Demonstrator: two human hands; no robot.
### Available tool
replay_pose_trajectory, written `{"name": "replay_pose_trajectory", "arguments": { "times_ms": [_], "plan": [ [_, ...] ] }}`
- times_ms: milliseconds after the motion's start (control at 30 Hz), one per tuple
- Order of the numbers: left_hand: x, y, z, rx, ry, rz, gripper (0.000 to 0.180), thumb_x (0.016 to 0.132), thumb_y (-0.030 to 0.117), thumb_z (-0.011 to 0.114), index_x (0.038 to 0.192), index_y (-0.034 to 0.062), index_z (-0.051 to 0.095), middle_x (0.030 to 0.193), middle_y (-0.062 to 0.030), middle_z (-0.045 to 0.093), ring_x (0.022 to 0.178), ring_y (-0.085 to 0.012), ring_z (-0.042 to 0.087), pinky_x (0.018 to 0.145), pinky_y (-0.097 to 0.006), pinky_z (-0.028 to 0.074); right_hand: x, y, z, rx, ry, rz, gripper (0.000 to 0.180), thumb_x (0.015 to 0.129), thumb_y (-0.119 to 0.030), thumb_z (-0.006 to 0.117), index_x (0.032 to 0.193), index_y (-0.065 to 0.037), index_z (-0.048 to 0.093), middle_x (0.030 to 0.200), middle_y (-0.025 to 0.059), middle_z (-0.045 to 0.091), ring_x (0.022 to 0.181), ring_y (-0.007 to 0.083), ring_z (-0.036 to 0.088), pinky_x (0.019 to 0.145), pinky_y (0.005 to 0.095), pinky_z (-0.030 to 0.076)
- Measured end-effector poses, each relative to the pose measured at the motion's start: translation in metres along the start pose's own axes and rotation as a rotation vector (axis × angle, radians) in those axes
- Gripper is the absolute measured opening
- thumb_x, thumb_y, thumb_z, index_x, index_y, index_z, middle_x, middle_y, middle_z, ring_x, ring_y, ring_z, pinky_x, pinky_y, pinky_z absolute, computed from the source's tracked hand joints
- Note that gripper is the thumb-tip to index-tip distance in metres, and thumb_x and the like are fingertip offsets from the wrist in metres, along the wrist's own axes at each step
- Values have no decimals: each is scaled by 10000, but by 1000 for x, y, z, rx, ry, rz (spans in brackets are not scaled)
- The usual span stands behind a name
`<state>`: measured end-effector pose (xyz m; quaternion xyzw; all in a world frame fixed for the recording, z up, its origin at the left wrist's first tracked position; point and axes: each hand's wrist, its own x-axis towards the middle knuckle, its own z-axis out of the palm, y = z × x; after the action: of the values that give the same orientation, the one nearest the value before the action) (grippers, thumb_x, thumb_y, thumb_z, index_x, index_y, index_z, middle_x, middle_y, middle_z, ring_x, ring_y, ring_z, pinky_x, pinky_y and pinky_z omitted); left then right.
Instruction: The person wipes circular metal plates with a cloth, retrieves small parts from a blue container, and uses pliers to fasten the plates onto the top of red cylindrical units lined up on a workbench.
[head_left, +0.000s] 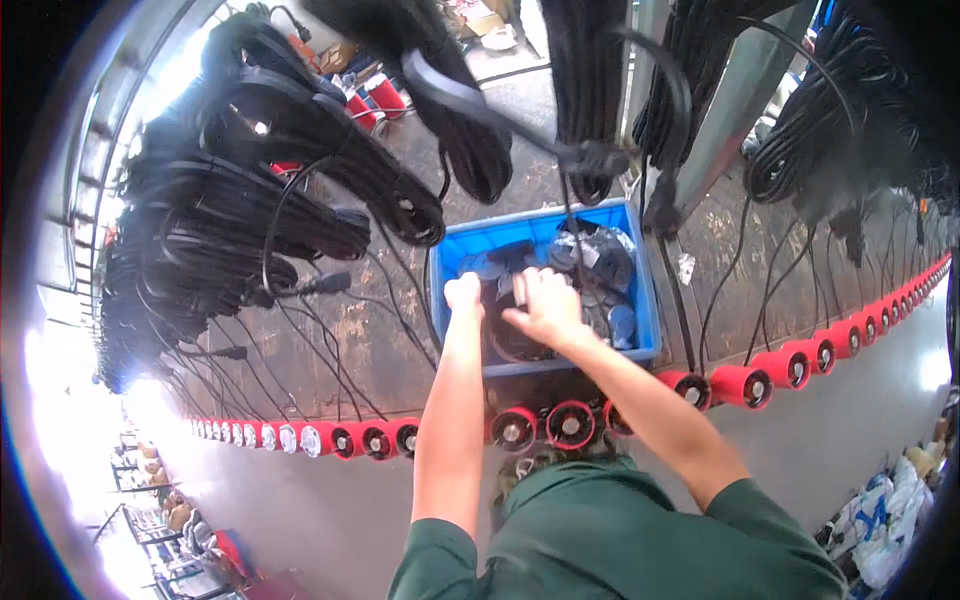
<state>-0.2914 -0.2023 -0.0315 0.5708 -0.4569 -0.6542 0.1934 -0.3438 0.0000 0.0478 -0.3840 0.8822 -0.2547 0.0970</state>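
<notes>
Both my hands reach into a blue plastic crate [545, 217] on the worn table. My left hand [464, 293] is over its left side, with the fingers curled; what they hold, if anything, is hidden. My right hand [549, 306] lies in the middle of the crate, fingers stretched and thumb apart, over a dark round part [515, 340]. Black parts and some clear plastic wrapping [612, 240] fill the crate's right side. A small round bluish part [621, 322] shows near its right wall.
Thick bundles of black cable [580, 90] hang above the table on all sides of the crate. Red cylindrical housings [570, 425] line the near table edge, with thin black leads running up from many. More red housings [384, 95] lie beyond. Bagged goods [880, 530] are at lower right.
</notes>
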Motion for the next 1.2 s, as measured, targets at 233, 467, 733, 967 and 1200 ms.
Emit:
{"name": "replay_pose_trajectory", "arguments": {
  "times_ms": [233,467,733,967,1200],
  "plan": [
    [80,-32,-1,-366,81,-204,124,929,187,670,998,86,693,911,-106,707,873,-367,703,772,-527,596,19,32,4,-81,-86,-185,268,850,-158,694,1101,-75,735,1162,204,636,1107,398,594,905,544,511],
    [69,-35,22,-412,178,-235,217,1003,240,650,1138,78,701,1053,-135,730,839,-317,717,672,-499,569,19,64,-43,-541,-92,-102,252,805,-207,729,1006,-74,802,1331,137,656,1250,334,550,1007,475,445],
    [28,-18,11,520,387,438,127,881,149,735,888,23,749,806,-92,731,742,-311,712,663,-519,548,4,14,23,-171,-488,-577,181,796,-126,731,964,-149,796,1039,104,723,1042,331,703,838,455,604],
    [-80,59,-41,-179,-212,92,277,995,210,689,1172,0,653,1086,-132,681,1024,-280,706,816,-462,654,4,15,26,107,-332,-472,121,826,-216,745,900,-130,789,987,96,717,995,336,725,853,466,599],
    [-142,69,-58,-873,-826,70,183,1038,225,679,1170,98,686,1333,-163,708,1198,-367,706,1038,-564,590,-16,18,-33,304,-165,-133,183,910,-213,745,989,-48,742,950,170,768,923,378,746,855,477,594]
  ]
}}
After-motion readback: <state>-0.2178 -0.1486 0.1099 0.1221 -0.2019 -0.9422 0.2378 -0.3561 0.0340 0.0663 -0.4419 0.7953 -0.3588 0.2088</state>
